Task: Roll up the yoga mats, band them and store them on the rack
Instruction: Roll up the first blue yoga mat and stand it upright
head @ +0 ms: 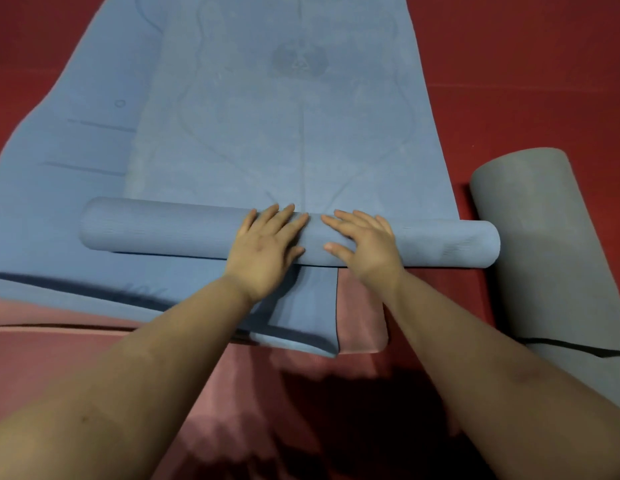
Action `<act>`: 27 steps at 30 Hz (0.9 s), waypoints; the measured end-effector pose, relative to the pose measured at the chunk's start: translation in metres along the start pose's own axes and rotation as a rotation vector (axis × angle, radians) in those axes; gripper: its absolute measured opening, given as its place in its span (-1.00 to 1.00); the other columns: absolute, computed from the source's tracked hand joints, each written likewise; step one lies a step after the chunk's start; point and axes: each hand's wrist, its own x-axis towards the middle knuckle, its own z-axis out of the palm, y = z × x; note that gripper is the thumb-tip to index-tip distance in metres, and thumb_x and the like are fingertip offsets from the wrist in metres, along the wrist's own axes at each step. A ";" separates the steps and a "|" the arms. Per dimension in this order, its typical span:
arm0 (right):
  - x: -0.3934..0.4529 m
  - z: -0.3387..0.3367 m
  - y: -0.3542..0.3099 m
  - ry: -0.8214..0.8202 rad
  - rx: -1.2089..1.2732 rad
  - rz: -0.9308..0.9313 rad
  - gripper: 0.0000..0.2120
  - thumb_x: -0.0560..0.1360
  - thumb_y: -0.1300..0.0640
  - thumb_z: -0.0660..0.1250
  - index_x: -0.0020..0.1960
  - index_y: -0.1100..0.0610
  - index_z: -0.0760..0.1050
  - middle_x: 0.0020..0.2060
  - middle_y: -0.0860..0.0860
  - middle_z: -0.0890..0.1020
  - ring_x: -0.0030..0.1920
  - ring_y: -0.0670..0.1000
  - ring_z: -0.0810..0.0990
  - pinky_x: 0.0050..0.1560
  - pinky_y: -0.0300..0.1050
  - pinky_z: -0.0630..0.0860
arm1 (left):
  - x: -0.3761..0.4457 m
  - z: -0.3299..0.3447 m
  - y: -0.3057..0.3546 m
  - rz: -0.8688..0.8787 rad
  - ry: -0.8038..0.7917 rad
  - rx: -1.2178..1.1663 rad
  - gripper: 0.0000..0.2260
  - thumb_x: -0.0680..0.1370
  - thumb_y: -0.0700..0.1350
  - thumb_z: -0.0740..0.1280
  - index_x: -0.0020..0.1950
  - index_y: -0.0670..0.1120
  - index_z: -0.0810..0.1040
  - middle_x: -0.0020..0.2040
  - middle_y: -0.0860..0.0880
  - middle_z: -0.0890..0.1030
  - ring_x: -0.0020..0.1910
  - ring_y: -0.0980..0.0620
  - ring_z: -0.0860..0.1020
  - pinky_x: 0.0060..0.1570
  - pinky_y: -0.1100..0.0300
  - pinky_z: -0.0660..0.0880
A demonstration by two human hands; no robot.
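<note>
A dark red floor (509, 64) fills the whole view. Near its lower edge, soft shadows fall on the floor.

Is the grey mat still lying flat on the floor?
No, the grey mat is already rolled into a thick tube beside the blue mat, which both hands, left hand and right hand, are pressing on.

An exercise or yoga space: red floor (509, 64) covered with overlapping blue mats (267, 133) and a grey roll (543, 254)
</note>
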 end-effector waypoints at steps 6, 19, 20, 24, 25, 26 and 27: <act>-0.015 0.016 0.007 0.182 -0.161 -0.115 -0.56 0.40 -0.08 0.33 0.25 -0.01 0.54 0.25 0.02 0.55 0.30 0.20 0.46 0.33 0.24 0.20 | 0.026 -0.003 -0.017 -0.003 -0.042 -0.029 -0.52 0.57 0.01 0.28 0.48 0.01 0.28 0.45 -0.06 0.33 0.44 -0.11 0.27 0.41 -0.02 0.03; 0.024 0.004 0.016 0.111 -0.271 -0.113 -0.45 0.43 -0.14 0.29 0.40 -0.07 0.38 0.39 0.00 0.41 0.42 0.18 0.31 0.39 0.30 0.03 | 0.061 -0.013 -0.032 0.078 -0.063 -0.018 -0.57 0.61 0.08 0.09 0.48 0.06 0.26 0.47 -0.07 0.30 0.45 -0.13 0.26 0.39 -0.01 0.08; 0.033 -0.001 0.017 0.065 -0.250 -0.076 -0.45 0.47 -0.11 0.30 0.44 -0.13 0.29 0.45 -0.06 0.31 0.47 0.13 0.21 0.43 0.23 -0.07 | 0.068 -0.015 -0.032 0.062 -0.089 -0.003 -0.58 0.64 0.06 0.09 0.51 0.08 0.19 0.51 -0.04 0.22 0.49 -0.08 0.17 0.42 0.04 -0.01; 0.060 -0.017 0.016 -0.070 -0.199 0.004 -0.45 0.55 -0.10 0.24 0.48 -0.23 0.12 0.51 -0.15 0.14 0.51 0.01 0.03 0.45 0.09 -0.20 | 0.075 -0.026 -0.040 0.017 -0.125 0.100 -0.53 0.63 0.09 0.07 0.53 0.09 0.09 0.54 -0.01 0.14 0.51 -0.06 0.08 0.44 0.01 -0.09; 0.060 -0.017 0.016 -0.077 -0.202 0.000 -0.44 0.55 -0.10 0.23 0.49 -0.23 0.10 0.51 -0.15 0.13 0.51 0.01 0.01 0.46 0.10 -0.21 | 0.073 -0.025 -0.044 0.013 -0.134 0.106 -0.50 0.61 0.16 0.07 0.53 0.09 0.09 0.53 -0.02 0.15 0.51 -0.08 0.10 0.44 -0.02 -0.07; 0.058 -0.017 0.016 -0.090 -0.219 -0.004 -0.44 0.56 -0.10 0.22 0.49 -0.23 0.08 0.52 -0.15 0.11 0.52 0.02 0.00 0.45 0.11 -0.22 | 0.071 -0.022 -0.046 0.022 -0.132 0.110 -0.44 0.57 0.25 0.05 0.53 0.09 0.10 0.53 -0.04 0.18 0.50 -0.11 0.13 0.43 -0.05 -0.04; 0.056 -0.016 0.016 -0.104 -0.234 -0.009 -0.44 0.56 -0.11 0.20 0.50 -0.23 0.06 0.52 -0.15 0.09 0.52 0.02 -0.02 0.45 0.12 -0.23 | 0.069 -0.020 -0.048 0.044 -0.121 0.119 -0.37 0.52 0.32 0.03 0.53 0.08 0.12 0.51 -0.05 0.21 0.48 -0.13 0.17 0.42 -0.07 -0.01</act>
